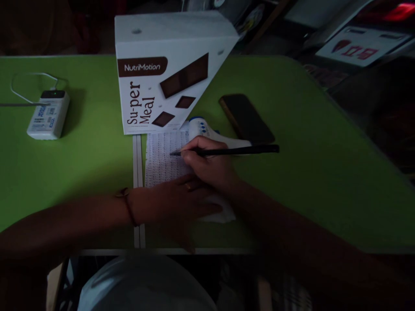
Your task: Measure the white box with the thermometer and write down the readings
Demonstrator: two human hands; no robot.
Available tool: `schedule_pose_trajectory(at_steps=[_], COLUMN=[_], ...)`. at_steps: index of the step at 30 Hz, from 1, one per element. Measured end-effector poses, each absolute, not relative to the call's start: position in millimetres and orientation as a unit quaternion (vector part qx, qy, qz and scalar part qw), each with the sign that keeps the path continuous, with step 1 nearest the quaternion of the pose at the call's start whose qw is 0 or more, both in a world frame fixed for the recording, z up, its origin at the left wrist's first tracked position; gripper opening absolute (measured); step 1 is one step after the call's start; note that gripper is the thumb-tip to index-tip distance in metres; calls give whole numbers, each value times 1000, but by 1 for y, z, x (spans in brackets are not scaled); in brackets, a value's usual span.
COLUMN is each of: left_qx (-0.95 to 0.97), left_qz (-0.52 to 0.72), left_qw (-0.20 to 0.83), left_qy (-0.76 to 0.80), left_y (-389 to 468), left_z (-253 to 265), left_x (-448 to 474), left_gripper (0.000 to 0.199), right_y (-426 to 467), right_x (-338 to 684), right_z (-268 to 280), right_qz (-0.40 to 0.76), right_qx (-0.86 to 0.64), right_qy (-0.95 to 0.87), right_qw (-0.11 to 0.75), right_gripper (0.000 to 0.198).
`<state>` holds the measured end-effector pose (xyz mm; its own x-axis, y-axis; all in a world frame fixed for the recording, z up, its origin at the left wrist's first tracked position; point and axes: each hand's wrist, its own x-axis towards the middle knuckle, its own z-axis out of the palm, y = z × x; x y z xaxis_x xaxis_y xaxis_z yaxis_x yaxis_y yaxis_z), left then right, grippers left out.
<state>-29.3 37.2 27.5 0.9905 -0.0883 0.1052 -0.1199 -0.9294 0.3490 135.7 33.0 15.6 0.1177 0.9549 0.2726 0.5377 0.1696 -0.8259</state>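
The right hand point(215, 170) holds a black pen point(249, 149) pinched narrowly between thumb and fingers, its tip pointing left at the written paper point(162, 160); whether tip and sheet touch, I cannot tell. The paper lies on the green table point(308, 181), just right of a pale seam point(138, 160), its visible surface crowded with rows of small writing. The left hand point(178, 203) rests palm down across the near part of the sheet, fingers spread, with 1 ring point(188, 186) and 1 dark bracelet point(129, 207).

At the paper's far end stands a white box point(142, 49) showing 3 brown bars. A white gadget point(198, 126) with blue buttons lies just beyond the right hand; a phone point(248, 119) lies farther right. Far left, a white power pack point(48, 114) has a cable point(35, 74) plugged in.
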Motion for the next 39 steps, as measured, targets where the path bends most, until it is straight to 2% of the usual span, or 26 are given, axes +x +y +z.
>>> schedule_pose_trajectory(at_steps=[11,18,32,39], left_qx=[978,980,978,983], left_qz=[55,59,46,14], left_qw=[195,184,201,176], left_qy=[-54,-56,-43,-49], left_y=[38,38,37,38], left_z=[26,25,29,33], left_x=[-30,-30,-29,-29], left_gripper=[74,78,77,80], right_y=[33,34,34,33], right_x=[134,132,133,135], right_z=[17,21,21,19], right_qz=[235,241,226,222], right_qx=[-601,-604,-612,-612], right_qy=[-623,-598,-610,-612], right_qw=[442,468,450,450], right_gripper=[10,6,5,10])
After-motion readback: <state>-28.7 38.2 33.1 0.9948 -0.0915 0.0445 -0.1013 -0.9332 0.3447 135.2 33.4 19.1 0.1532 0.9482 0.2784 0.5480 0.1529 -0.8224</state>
